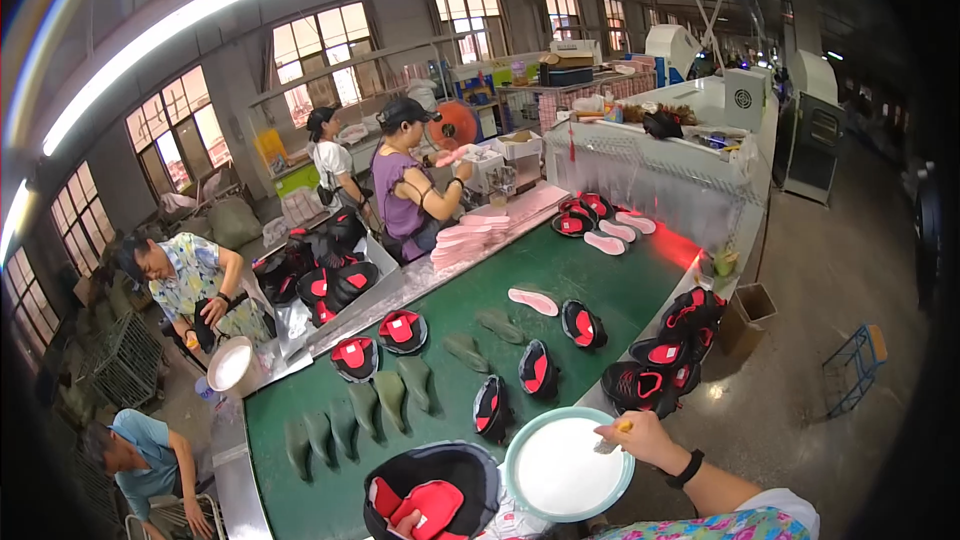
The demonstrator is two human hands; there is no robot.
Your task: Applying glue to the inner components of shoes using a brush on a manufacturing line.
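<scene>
Right hand (645,443): 1 brush (606,445) (yellow-handled) | left hand (408,523): shoe upper (436,502)

The bowl (509,465) is pale teal; its contents (565,470) are white. The brush handle (625,426) at the bowl's right edge is yellow. Left of the bowl, the shoe upper (436,502) is black and red. Beyond the bowl, the worktop (450,322) is green and the insole (533,301) pink.

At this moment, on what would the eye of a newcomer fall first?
Probably the pale bowl with white contents at lower centre, the right grip holding a brush at its rim. Just left is a large red and black shoe upper. Beyond, green foot-shaped forms lie on the green table.
</scene>
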